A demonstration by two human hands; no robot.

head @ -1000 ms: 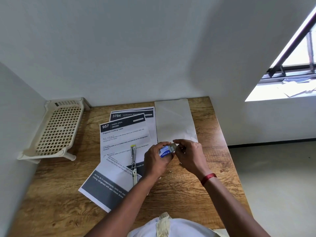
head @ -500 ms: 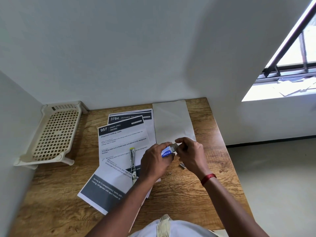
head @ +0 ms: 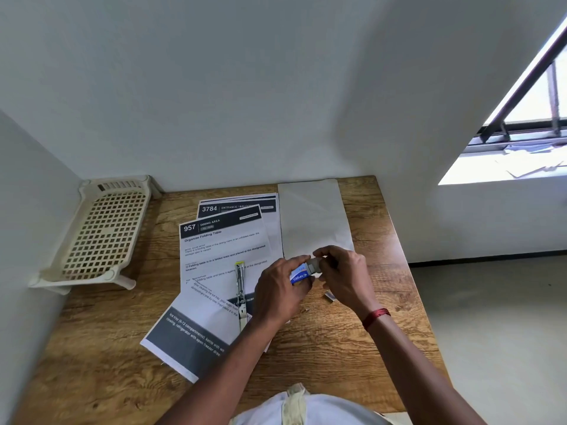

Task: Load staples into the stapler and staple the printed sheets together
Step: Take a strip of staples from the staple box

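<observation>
On sheets (head: 214, 250) | stapler (head: 240, 289) points away from person | left hand (head: 279, 296), right hand (head: 343, 274) grip staple box (head: 300, 275)

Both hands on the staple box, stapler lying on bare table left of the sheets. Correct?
Not quite. The left hand and right hand both hold the staple box, but the stapler lies on top of the sheets, not on the bare table. The head view shows it.
</observation>
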